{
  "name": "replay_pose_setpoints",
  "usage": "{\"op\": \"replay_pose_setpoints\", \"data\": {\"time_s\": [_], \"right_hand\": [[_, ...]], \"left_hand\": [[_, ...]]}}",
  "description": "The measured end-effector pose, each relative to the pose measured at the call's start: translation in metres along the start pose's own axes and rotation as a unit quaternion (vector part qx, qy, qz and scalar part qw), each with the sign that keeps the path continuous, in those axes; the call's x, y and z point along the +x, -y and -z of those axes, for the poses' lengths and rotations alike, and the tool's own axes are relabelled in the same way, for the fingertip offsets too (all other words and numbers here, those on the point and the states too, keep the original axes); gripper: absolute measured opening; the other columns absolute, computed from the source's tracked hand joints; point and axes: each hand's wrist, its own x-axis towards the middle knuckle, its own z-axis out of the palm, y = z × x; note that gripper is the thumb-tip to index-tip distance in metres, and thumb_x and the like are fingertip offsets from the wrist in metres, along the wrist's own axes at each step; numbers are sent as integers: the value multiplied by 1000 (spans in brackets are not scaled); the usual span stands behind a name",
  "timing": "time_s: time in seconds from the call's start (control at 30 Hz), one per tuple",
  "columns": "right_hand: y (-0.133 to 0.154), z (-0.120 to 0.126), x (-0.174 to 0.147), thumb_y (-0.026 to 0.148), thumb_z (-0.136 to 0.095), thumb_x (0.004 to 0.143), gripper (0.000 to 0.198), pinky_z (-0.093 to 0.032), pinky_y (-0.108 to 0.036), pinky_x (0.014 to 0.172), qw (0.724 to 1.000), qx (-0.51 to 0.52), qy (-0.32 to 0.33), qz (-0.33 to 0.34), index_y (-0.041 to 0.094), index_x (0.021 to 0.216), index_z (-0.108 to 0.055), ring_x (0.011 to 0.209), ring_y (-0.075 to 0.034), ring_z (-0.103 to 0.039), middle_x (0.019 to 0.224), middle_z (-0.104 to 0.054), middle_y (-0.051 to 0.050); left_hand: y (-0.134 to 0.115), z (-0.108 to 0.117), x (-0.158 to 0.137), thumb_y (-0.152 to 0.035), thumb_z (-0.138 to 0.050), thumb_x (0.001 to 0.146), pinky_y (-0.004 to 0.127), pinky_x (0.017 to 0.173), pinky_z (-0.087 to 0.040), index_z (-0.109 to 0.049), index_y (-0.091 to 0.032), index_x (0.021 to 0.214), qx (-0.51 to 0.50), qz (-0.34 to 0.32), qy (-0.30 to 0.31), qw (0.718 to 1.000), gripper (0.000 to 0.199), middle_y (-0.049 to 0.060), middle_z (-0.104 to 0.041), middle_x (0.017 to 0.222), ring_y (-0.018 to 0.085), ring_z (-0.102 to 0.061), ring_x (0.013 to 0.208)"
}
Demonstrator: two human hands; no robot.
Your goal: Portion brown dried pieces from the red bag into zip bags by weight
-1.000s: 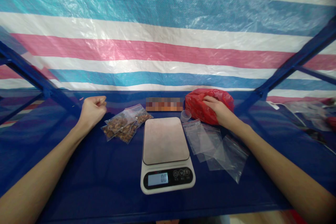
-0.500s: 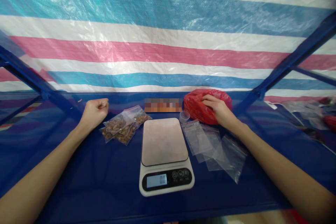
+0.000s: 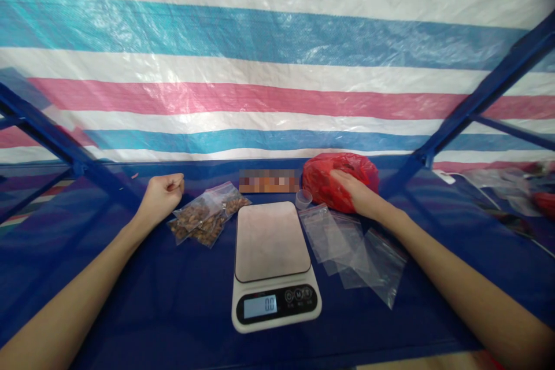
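My left hand (image 3: pixel 163 195) rests on the blue table as a fist, with nothing showing in it. Just right of it lie overlapping clear zip bags (image 3: pixel 202 217) filled with brown nut-like pieces. My right hand (image 3: pixel 353 189) reaches into a crumpled red plastic bag (image 3: pixel 318 179), whose film hides the fingers. A white kitchen scale (image 3: pixel 273 243) stands between my arms, its display (image 3: pixel 260 304) reading 0.0. Beside the red bag is a small clear plastic cup (image 3: pixel 303 199). Several flat zip bags (image 3: pixel 342 243) without visible contents fan out right of the scale.
Behind the scale sits a blurred-out orange-brown item (image 3: pixel 269 182). Blue metal struts (image 3: pixel 468 107) slant at both sides, and a striped plastic sheet (image 3: pixel 260 98) hangs behind the table (image 3: pixel 182 306). Further right lie more plastic bags (image 3: pixel 505 182).
My right hand has gone from the top of the red bag to inside it, its fingers now out of sight. My left fist stays put; the view has tilted slightly up.
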Motion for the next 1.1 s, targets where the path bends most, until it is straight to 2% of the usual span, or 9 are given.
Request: {"op": "replay_pose_setpoints", "data": {"time_s": [0.1,0.37,0.6,0.73,0.87,0.97,1.1], "right_hand": [[-4,-1,1,27,-67,90,49,-55,-55,116,999,12,15,29,24,138,-75,134,-37,-68,144,-72,-16],[-5,4,3,17,-60,87,44,-56,-52,114,999,14,-19,29,22,127,-78,130,-35,-69,136,-75,-16],[-2,7,0,13,-56,91,44,-55,-51,114,1000,5,-22,-1,24,128,-76,131,-33,-69,138,-73,-15],[-3,7,0,16,-59,90,45,-56,-55,113,1000,10,-5,-8,22,131,-77,133,-36,-68,141,-72,-18],[-1,6,3,16,-66,85,42,-58,-53,109,999,34,-7,-14,25,122,-82,123,-36,-73,129,-78,-15],[6,8,6,15,-62,88,37,-60,-49,105,998,49,-31,-22,28,115,-84,115,-34,-75,120,-80,-12],[19,16,10,15,-57,94,32,-60,-46,100,998,62,-28,-18,26,108,-84,108,-32,-75,114,-79,-12]], "left_hand": [[-4,0,0,-23,-46,59,29,56,-28,-25,-26,56,-6,0,1,1000,21,-3,-38,51,13,-36,54],[-11,3,-2,-24,-45,58,29,56,-30,-27,-26,53,-7,15,0,1000,19,-1,-45,50,13,-38,54],[-10,4,-3,-23,-47,58,30,58,-32,-27,-24,53,-3,25,4,1000,21,-1,-48,50,13,-42,54],[-14,5,-2,-23,-49,58,30,57,-31,-30,-24,51,-1,27,2,1000,20,-1,-47,50,14,-41,54],[-16,5,-3,-24,-48,58,30,56,-30,-31,-24,49,-4,29,4,1000,19,-1,-46,48,13,-40,52],[-14,5,-5,-24,-47,58,29,56,-31,-30,-24,50,-13,26,5,1000,20,0,-48,49,13,-42,52],[-12,6,-8,-24,-47,61,29,57,-32,-29,-24,52,-15,26,-3,1000,20,-1,-48,50,13,-41,53]]}}
